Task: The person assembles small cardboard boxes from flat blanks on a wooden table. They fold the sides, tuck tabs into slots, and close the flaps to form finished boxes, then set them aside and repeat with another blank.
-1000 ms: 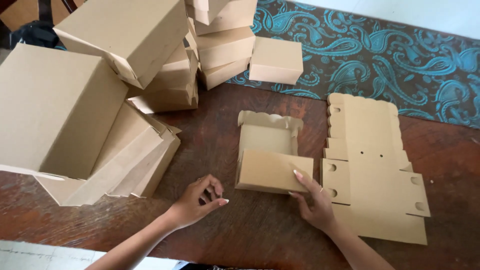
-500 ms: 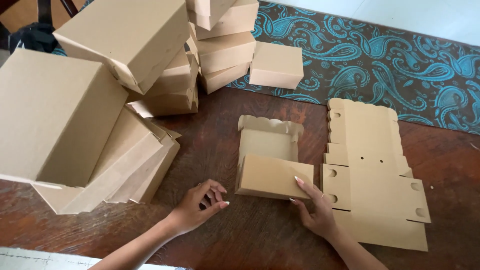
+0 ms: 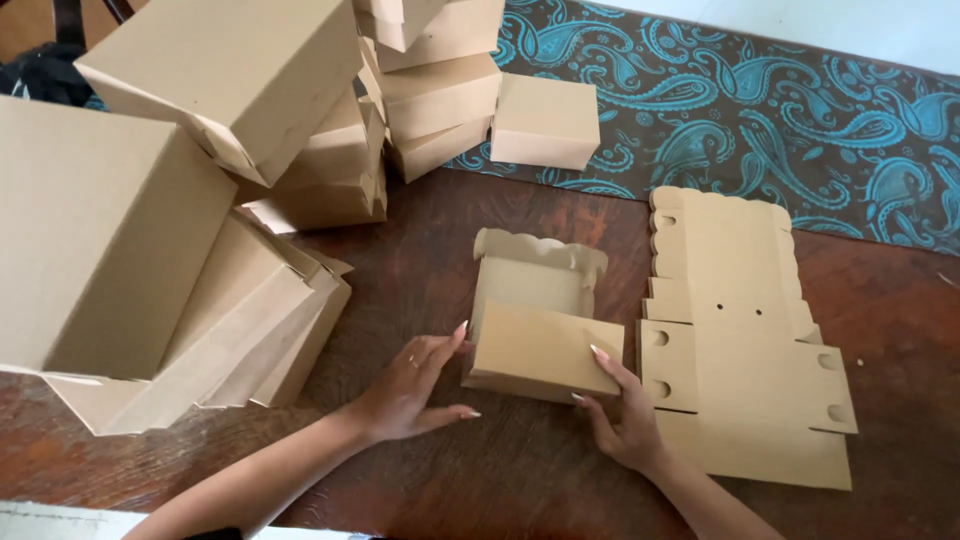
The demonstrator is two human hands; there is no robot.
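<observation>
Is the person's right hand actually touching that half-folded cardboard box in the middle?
Touching. The head view shows the right hand with its fingers pressed flat against the near right corner of the half-folded box, no gap between them.

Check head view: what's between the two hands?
The half-folded box sits between left hand and right hand; both touch its sides.

one half-folded box (image 3: 540,340), one flat stack (image 3: 745,340), two hands (image 3: 410,385)

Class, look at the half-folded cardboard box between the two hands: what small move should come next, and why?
Probably press the front panel down: the half-folded box has its scalloped flap standing open, with the left hand and right hand already at either side.
</observation>
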